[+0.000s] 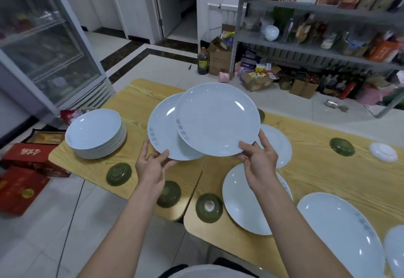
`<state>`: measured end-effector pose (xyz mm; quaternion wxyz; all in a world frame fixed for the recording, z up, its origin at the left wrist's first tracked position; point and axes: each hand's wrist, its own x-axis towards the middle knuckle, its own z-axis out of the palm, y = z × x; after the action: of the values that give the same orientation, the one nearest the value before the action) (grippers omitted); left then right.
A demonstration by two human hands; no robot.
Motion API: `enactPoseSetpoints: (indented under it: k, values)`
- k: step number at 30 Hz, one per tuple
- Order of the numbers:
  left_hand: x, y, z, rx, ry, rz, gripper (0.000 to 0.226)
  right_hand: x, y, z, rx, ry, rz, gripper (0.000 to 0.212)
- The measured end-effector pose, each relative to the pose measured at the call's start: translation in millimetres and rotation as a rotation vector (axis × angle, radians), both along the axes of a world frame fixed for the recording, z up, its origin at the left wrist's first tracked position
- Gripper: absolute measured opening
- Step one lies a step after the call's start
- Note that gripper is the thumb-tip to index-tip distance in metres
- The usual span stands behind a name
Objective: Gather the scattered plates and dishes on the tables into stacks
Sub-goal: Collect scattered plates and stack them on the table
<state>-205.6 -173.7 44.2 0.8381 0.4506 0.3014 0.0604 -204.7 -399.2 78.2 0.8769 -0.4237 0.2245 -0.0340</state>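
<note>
Holding 2 plates (217, 119), both hands (260, 164), above table (328, 175).

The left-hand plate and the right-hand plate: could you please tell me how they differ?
The left-hand plate sits lower and is partly covered; the right-hand plate overlaps it from above and shows whole. The left hand grips its near rim, the right hand the other's. Both are pale, round, empty and held above the table.

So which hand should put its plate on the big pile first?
Probably the left hand. Its plate sits under the right hand's plate and nearer the pile on the left.
</note>
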Motion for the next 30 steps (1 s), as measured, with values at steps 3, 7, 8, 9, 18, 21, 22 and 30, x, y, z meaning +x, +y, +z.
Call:
enactPoseSetpoints:
  k: [3, 7, 8, 9, 18, 21, 22, 30]
  values:
    - [19, 8, -5, 0.004, 0.01, 0.006, 0.079, 22, 4, -4, -0.006, 0.008, 0.015, 0.074]
    - [40, 25, -14, 0.044, 0.052, -0.008, 0.077, 44, 16, -9, -0.039, 0.036, 0.032, 0.075]
    - [46, 31, -17, 0.049, 0.055, -0.014, 0.078, 49, 20, -11, -0.049, 0.042, 0.033, 0.076]
    - [52, 36, -20, 0.054, 0.061, -0.02, 0.078, 54, 24, -12, -0.057, 0.048, 0.03, 0.077]
    - [93, 81, -47, 0.069, 0.124, -0.091, 0.079, 81, 67, -26, -0.086, 0.112, -0.053, 0.077]
    - [103, 90, -55, 0.068, 0.143, -0.118, 0.08, 85, 78, -31, -0.082, 0.133, -0.075, 0.077]
    - [105, 92, -57, 0.065, 0.148, -0.126, 0.08, 85, 82, -32, -0.083, 0.139, -0.082, 0.078]
    - [126, 97, -68, 0.118, 0.164, -0.206, 0.08, 89, 99, -43, -0.115, 0.176, -0.114, 0.078]
